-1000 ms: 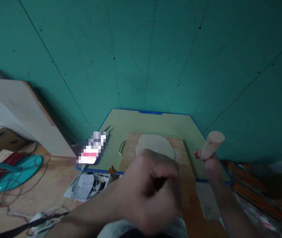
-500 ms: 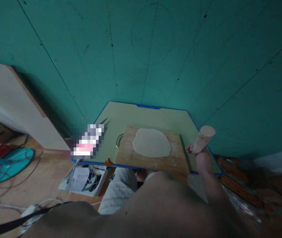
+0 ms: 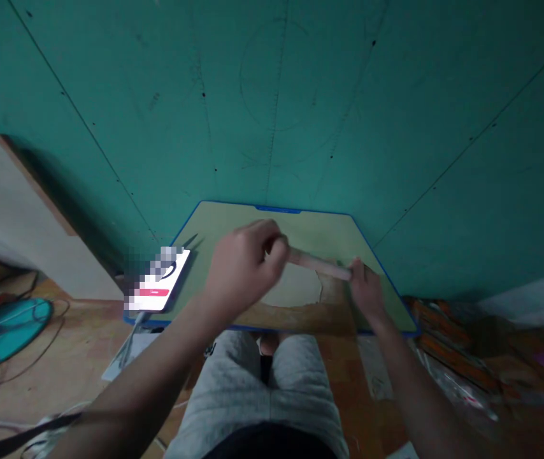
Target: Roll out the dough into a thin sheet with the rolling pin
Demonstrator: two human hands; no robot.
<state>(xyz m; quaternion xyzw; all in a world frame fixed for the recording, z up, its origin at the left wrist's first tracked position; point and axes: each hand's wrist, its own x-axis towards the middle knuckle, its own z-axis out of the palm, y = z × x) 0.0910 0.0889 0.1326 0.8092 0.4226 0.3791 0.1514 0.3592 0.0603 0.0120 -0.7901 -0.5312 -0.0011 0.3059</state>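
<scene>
A wooden rolling pin (image 3: 320,262) is held above the board, tilted down to the right. My left hand (image 3: 253,261) is closed around its left end, slightly blurred, and my right hand (image 3: 366,288) grips its right end. Below lies a flat, rounded sheet of dough (image 3: 295,292) on a wooden cutting board (image 3: 295,320). My left hand and forearm hide the left part of the dough and board. The board rests on a pale green table with a blue edge (image 3: 234,211).
A lit phone (image 3: 160,293), partly pixelated, stands at the table's left with a cable; behind it is a dark pointed object (image 3: 190,241). A green wall (image 3: 272,95) rises behind the table. A turquoise round base (image 3: 18,335) and cords lie on the left floor; boxes (image 3: 534,363) at right.
My left hand has come into view and taken hold of the rolling pin. My right hand has brought the pin from upright at the right to lying across, above the dough.
</scene>
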